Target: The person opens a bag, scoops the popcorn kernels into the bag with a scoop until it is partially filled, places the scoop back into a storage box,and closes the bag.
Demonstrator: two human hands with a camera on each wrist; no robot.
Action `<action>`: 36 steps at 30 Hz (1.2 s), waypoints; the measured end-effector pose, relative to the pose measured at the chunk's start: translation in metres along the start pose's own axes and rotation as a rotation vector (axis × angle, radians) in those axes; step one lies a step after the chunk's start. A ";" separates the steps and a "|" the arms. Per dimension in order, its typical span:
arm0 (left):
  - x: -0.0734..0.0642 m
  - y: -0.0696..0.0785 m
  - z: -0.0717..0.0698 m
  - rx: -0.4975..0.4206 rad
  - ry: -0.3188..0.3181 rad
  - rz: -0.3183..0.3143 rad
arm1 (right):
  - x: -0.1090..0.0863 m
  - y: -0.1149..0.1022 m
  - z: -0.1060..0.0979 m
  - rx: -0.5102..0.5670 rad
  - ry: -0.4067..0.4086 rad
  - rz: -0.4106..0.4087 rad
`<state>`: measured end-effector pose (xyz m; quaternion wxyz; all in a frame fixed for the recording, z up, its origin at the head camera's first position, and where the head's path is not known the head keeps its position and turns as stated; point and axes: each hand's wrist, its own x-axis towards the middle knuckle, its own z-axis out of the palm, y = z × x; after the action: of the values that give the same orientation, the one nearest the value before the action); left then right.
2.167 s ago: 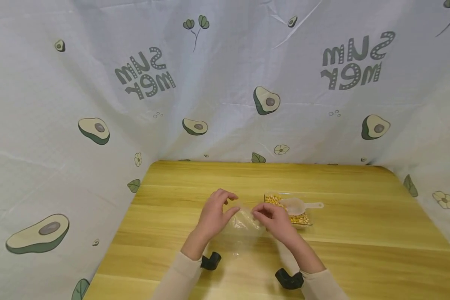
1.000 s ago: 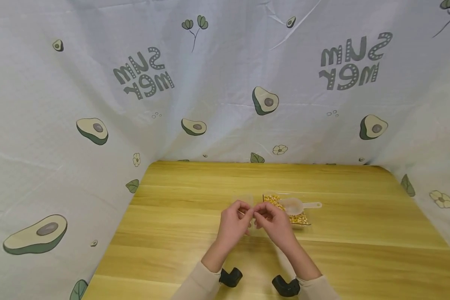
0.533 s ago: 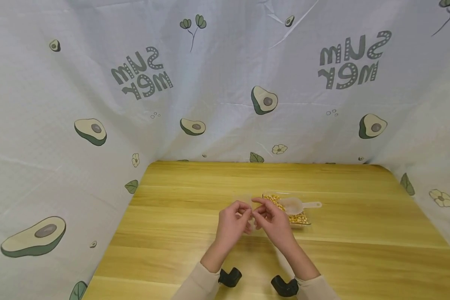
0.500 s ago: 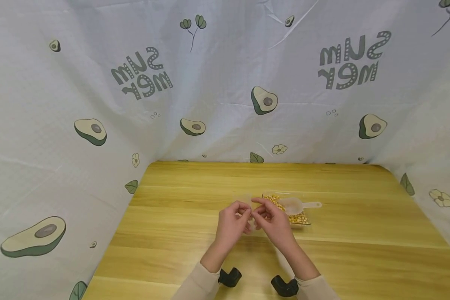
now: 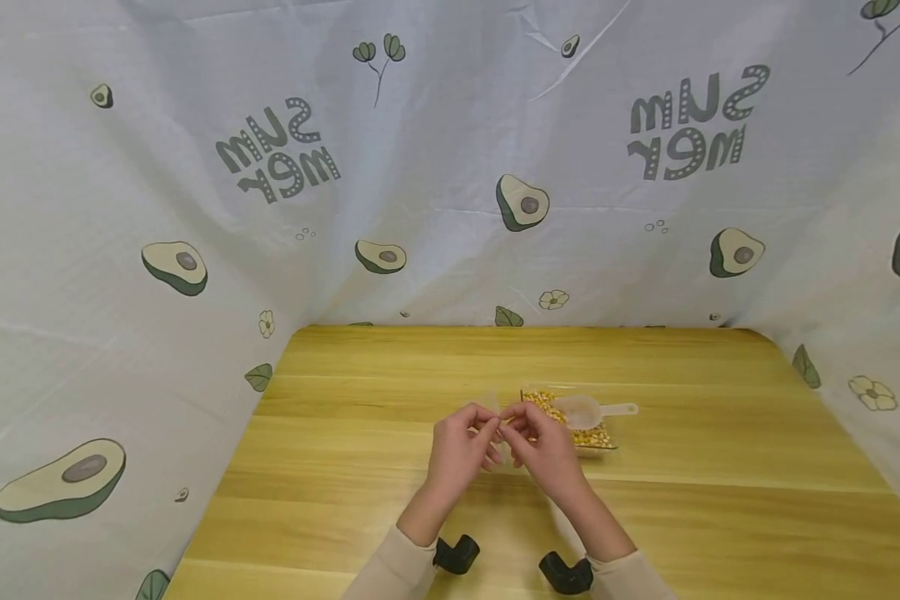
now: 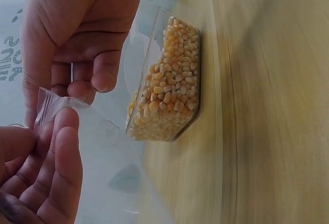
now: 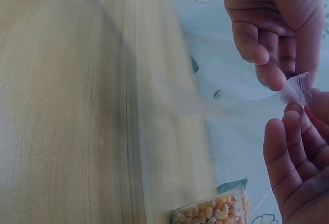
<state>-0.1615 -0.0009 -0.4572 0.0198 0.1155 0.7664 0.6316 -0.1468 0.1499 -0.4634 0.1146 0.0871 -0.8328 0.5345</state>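
Observation:
A clear plastic bag (image 6: 108,147) hangs down from both hands, thin and nearly edge-on in the head view. My left hand (image 5: 456,450) pinches its pleated top edge between thumb and forefinger. Right beside it, my right hand (image 5: 546,450) pinches the same edge, the fingertips of the two hands meeting. In the right wrist view the edge is bunched into small creases between the fingers, and the bag's lower part (image 7: 180,98) hangs over the table. No contents show inside the bag.
Just right of the hands stands a clear box (image 6: 175,129) of yellow corn kernels (image 6: 172,88). A translucent scoop (image 5: 581,412) lies on the corn, its handle pointing right. The wooden table (image 5: 345,467) is bordered by a white printed curtain (image 5: 435,167).
The hands, apart at the bag's mouth earlier, have come together, and the spread bag now hangs narrow. My right forefinger, lifted half a second ago, is back down on the edge.

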 end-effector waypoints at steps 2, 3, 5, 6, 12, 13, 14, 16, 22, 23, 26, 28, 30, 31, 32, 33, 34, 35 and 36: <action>0.000 -0.001 0.000 0.008 -0.006 0.001 | -0.001 0.000 -0.001 0.000 -0.001 0.001; -0.001 -0.001 0.001 0.013 -0.008 0.000 | -0.001 0.000 -0.001 -0.001 -0.001 0.001; -0.001 -0.001 0.001 0.025 -0.011 -0.001 | -0.001 0.000 -0.001 -0.005 -0.003 -0.004; -0.001 -0.001 0.001 0.031 -0.013 0.004 | -0.001 0.000 -0.001 -0.009 -0.003 -0.007; -0.002 -0.003 -0.001 0.056 -0.014 0.036 | -0.001 0.000 0.002 -0.019 -0.016 0.012; -0.002 -0.003 -0.001 0.058 -0.015 0.042 | 0.000 0.000 0.001 -0.021 -0.017 0.020; -0.002 -0.003 -0.001 0.062 -0.016 0.046 | 0.000 0.000 0.001 -0.023 -0.017 0.025; -0.001 -0.004 0.000 0.071 -0.017 0.051 | 0.000 -0.001 0.001 -0.027 -0.014 0.035; 0.001 -0.004 -0.001 0.085 -0.022 0.069 | 0.001 0.000 0.000 0.000 0.018 0.045; 0.001 -0.004 -0.002 0.080 -0.021 0.071 | 0.001 0.001 0.000 0.009 0.030 0.045; 0.003 -0.004 -0.004 0.071 -0.014 0.072 | 0.001 0.002 0.000 0.038 0.060 0.046; 0.003 -0.004 -0.006 0.071 -0.010 0.069 | 0.001 0.002 -0.001 0.044 0.073 0.055; 0.004 -0.004 -0.009 0.079 -0.005 0.065 | 0.002 0.003 -0.001 0.046 0.083 0.067; 0.003 -0.005 -0.009 0.083 0.000 0.062 | 0.002 0.003 -0.002 0.050 0.085 0.077; 0.003 -0.005 -0.011 0.083 0.005 0.061 | 0.002 0.004 -0.002 0.052 0.089 0.090; 0.003 -0.005 -0.012 0.085 0.011 0.060 | 0.002 0.004 -0.003 0.055 0.094 0.105; 0.003 -0.005 -0.013 0.083 0.017 0.059 | 0.002 0.004 -0.003 0.062 0.100 0.115; 0.003 -0.005 -0.014 0.083 0.022 0.060 | 0.003 0.004 -0.004 0.069 0.108 0.123; 0.003 -0.005 -0.015 0.086 0.028 0.062 | 0.003 0.004 -0.004 0.074 0.116 0.134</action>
<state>-0.1678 -0.0155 -0.4584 -0.0154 0.1308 0.7890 0.6001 -0.1500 0.1553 -0.4643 0.1232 0.0045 -0.8084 0.5756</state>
